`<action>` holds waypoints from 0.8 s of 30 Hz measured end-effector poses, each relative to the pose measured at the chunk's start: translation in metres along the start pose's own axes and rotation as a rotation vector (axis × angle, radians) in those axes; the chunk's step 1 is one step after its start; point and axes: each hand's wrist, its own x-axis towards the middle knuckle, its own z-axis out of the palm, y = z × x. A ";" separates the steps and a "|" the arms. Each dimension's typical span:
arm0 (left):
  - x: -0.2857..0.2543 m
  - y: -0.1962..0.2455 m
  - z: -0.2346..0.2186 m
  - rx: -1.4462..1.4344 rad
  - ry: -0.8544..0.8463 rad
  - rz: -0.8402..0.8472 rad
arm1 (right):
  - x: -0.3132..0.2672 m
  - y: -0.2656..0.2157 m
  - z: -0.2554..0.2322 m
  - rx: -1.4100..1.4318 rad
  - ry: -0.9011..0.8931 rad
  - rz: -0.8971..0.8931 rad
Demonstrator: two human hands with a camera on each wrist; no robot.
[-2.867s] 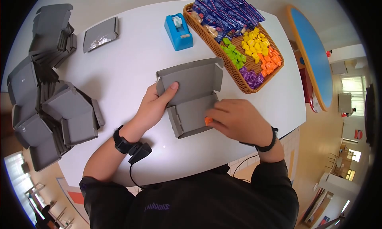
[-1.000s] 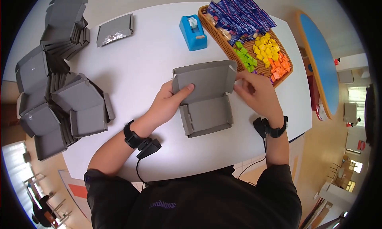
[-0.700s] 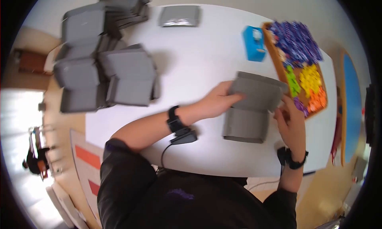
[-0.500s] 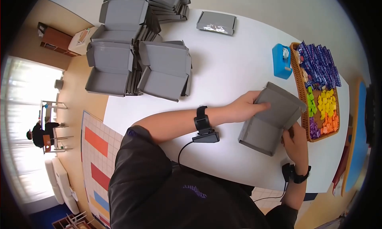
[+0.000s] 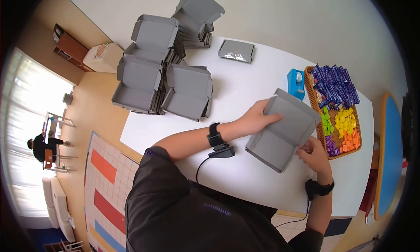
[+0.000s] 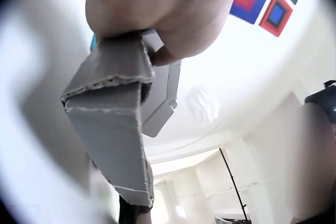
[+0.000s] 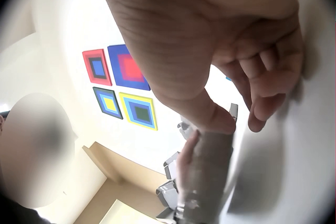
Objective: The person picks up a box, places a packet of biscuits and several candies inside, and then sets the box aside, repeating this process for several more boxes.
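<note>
An unfolded grey cardboard box [image 5: 275, 148] is tilted between the hands in the head view, its lid raised and its inside plain grey. My left hand [image 5: 253, 121] grips the lid's left edge, thumb on the inner face; the left wrist view shows this hand [image 6: 157, 9] above the box's folded side [image 6: 110, 129]. At the box's right edge is my right hand [image 5: 316, 159], fingers loosely bent. In the right wrist view, that hand's [image 7: 210, 40] thumb meets the edge of the box [image 7: 207, 174], while its other fingers stand apart from the thumb.
Several stacks of open grey boxes [image 5: 186, 92] stand at the table's left. A closed box [image 5: 236, 50] lies at the back, and a blue tape dispenser [image 5: 296, 83] is beside a wicker basket [image 5: 311, 93] holding blue packets [image 5: 334, 85] and small green, yellow, orange and purple pieces.
The head view has swung left. The orange piece pinched in my right hand earlier no longer shows there. That hand went to the lid's right side, then down along the box, which has tilted; my left hand kept its grip.
</note>
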 end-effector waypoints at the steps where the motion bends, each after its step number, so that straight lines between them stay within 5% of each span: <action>1: -0.004 0.018 -0.002 0.027 0.022 0.029 | 0.001 -0.003 0.001 -0.007 0.005 0.006; 5: -0.042 0.074 -0.021 0.049 0.126 0.076 | 0.000 -0.008 0.005 -0.023 0.026 0.019; 11: -0.107 0.134 -0.091 0.520 0.505 0.040 | 0.000 0.007 0.009 -0.137 0.048 -0.072; 16: -0.120 0.132 -0.150 0.802 0.626 0.083 | -0.001 0.001 0.012 -0.210 0.057 -0.095; 18: -0.117 0.132 -0.155 0.976 0.614 0.015 | -0.002 -0.001 0.013 -0.204 0.060 -0.099; 21: -0.114 0.123 -0.140 0.866 0.688 -0.012 | -0.003 -0.003 0.014 -0.259 0.071 -0.096; 24: -0.121 0.128 -0.109 1.203 0.741 0.227 | -0.002 -0.001 0.014 -0.255 0.083 -0.103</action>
